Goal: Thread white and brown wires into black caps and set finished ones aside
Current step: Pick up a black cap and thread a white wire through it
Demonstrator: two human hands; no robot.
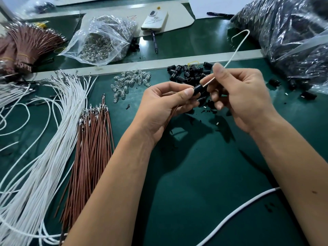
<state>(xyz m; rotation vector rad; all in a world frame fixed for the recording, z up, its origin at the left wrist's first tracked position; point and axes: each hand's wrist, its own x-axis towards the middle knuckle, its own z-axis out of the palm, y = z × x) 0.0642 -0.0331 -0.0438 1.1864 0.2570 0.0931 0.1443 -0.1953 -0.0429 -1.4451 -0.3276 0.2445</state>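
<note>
My left hand [165,105] pinches a black cap [197,90] between thumb and fingers, and a brown wire [173,112] trails down under that palm. My right hand [239,93] grips a white wire [236,48] whose near end meets the cap; the wire arcs up and away to the far right. Behind both hands lies a loose pile of black caps [188,73]. Loose white wires [53,121] fan across the left of the green mat. A flat bundle of brown wires [92,142] lies beside them.
Small clear bulbs [131,80] are heaped left of the caps. A clear bag of bulbs [103,41], a phone [154,20] and a pen [154,41] sit farther back. A big bag of black parts [291,38] fills the far right. A white cable [236,212] crosses the near mat.
</note>
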